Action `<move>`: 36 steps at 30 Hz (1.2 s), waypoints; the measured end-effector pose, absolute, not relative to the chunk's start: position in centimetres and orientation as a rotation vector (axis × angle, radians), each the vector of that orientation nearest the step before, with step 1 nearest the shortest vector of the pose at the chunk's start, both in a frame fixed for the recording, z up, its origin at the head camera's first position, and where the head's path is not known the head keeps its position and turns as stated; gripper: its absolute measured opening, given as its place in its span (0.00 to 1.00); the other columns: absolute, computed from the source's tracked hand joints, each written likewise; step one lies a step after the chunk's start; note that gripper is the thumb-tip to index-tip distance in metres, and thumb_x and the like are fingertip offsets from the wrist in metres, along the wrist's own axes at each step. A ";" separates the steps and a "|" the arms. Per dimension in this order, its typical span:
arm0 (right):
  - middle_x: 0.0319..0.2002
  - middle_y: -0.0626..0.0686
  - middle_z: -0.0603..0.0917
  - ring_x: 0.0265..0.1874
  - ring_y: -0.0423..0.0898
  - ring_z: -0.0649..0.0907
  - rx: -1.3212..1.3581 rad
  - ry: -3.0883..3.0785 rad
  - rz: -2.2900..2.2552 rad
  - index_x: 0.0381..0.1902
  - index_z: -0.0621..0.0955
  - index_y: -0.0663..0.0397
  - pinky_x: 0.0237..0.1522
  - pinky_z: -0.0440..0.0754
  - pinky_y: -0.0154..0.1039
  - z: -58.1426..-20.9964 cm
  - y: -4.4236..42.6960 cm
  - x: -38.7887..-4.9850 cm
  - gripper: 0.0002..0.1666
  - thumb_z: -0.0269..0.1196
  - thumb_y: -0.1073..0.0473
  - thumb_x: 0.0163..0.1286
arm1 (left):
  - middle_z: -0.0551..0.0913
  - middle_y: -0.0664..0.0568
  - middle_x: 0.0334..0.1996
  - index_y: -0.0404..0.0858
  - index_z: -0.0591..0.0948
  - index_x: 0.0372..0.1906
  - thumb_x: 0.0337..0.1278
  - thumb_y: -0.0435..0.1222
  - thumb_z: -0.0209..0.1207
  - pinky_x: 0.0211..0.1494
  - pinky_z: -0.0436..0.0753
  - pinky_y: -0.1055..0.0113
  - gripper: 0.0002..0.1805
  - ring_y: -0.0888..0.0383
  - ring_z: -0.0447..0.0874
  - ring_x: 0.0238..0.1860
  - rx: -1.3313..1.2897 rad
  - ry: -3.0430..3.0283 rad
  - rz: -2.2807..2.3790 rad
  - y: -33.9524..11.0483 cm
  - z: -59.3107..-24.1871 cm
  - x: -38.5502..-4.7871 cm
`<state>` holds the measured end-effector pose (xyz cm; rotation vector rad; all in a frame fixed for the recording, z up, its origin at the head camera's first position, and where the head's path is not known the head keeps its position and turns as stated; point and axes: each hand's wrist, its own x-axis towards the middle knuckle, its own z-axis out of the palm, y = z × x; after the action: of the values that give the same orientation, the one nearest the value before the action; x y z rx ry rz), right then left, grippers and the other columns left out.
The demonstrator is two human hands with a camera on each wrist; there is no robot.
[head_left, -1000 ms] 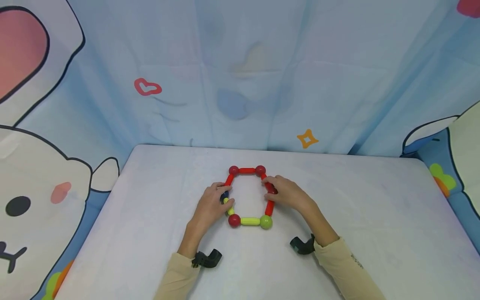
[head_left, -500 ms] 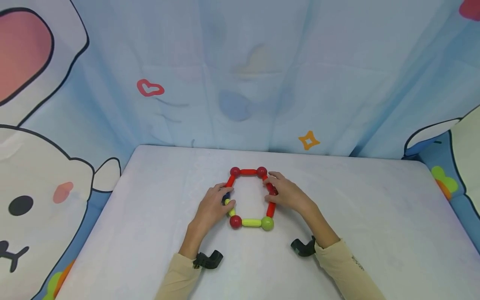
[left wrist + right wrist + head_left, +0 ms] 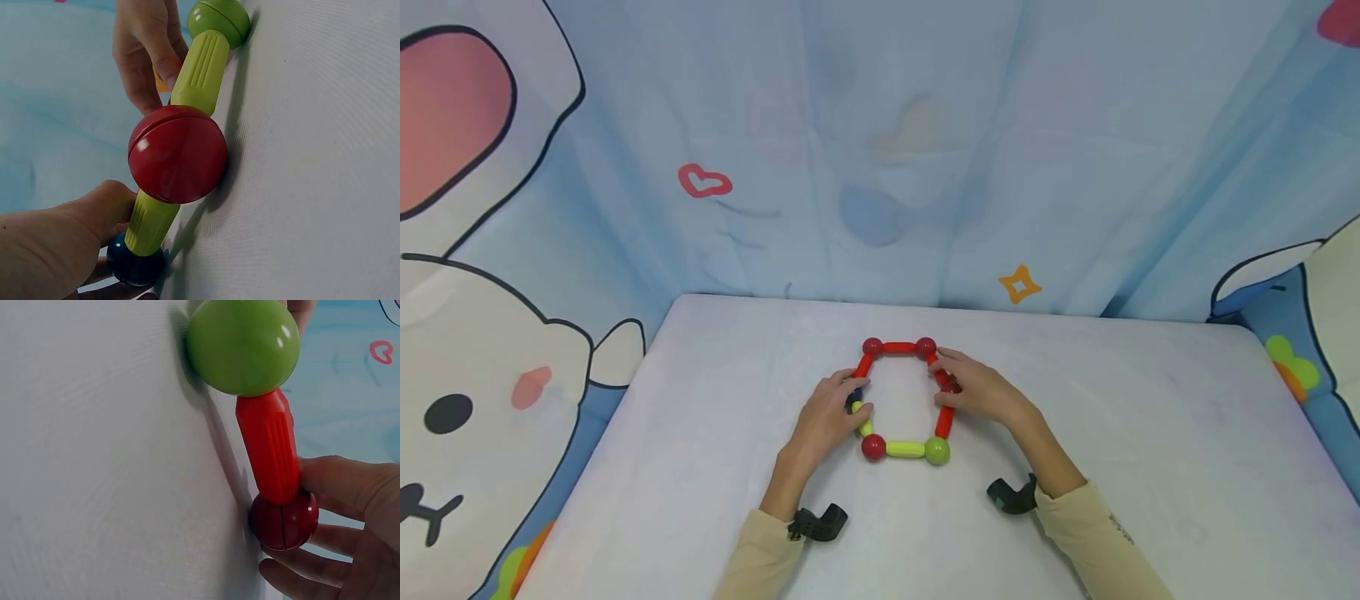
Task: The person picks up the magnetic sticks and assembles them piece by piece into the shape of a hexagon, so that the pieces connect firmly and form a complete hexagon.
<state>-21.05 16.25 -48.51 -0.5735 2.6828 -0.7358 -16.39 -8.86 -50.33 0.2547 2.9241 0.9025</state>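
On the white table lies a closed ring of toy building rods and balls (image 3: pixel 905 449). Its near side is a yellow-green rod between a red ball (image 3: pixel 177 154) and a green ball (image 3: pixel 244 347); the far side is a red rod (image 3: pixel 898 347) between two red balls. My left hand (image 3: pixel 827 417) grips the left side at a dark blue ball (image 3: pixel 134 259), thumb inside the ring by a yellow-green rod. On the right, my right hand (image 3: pixel 985 389) holds a dark red ball (image 3: pixel 284 519), its thumb beside a red rod (image 3: pixel 269 447). Fingers partly hide both balls.
The white-covered table (image 3: pixel 737 358) extends around the ring on all sides. A light blue printed curtain (image 3: pixel 887 150) hangs behind the far edge. Each wrist wears a black camera; one (image 3: pixel 820 522) is near the left sleeve.
The whole head view has shifted slightly, with the scene lower and to the right. Both hands stay on the ring, and its shape looks the same.
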 end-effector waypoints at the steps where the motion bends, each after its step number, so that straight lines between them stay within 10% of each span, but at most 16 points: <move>1: 0.70 0.66 0.66 0.68 0.63 0.68 -0.579 2.682 -0.739 0.56 0.78 0.57 0.58 0.78 0.55 -48.6 16.3 -21.1 0.25 0.68 0.57 0.62 | 0.72 0.46 0.66 0.45 0.79 0.60 0.59 0.43 0.62 0.58 0.81 0.53 0.23 0.49 0.73 0.61 0.259 2.921 0.901 -8.9 -50.4 -16.4; 8: 0.69 0.66 0.67 0.54 0.57 0.77 -0.593 2.660 -0.789 0.53 0.78 0.55 0.52 0.82 0.51 -48.7 16.8 -21.2 0.22 0.67 0.56 0.63 | 0.72 0.47 0.65 0.46 0.76 0.62 0.59 0.43 0.63 0.58 0.81 0.54 0.25 0.49 0.73 0.61 0.275 2.918 0.906 -8.9 -50.5 -16.5; 36: 0.66 0.67 0.70 0.58 0.61 0.75 -0.587 2.684 -0.786 0.53 0.79 0.58 0.55 0.81 0.54 -48.5 17.0 -21.1 0.23 0.68 0.57 0.61 | 0.75 0.46 0.64 0.39 0.69 0.68 0.60 0.44 0.63 0.64 0.77 0.52 0.33 0.49 0.74 0.64 0.203 2.813 1.091 -8.8 -50.5 -16.5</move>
<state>-21.14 17.02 -48.46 -0.5866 2.6843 -0.7864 -16.53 -8.80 -50.48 0.2031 2.8127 1.0905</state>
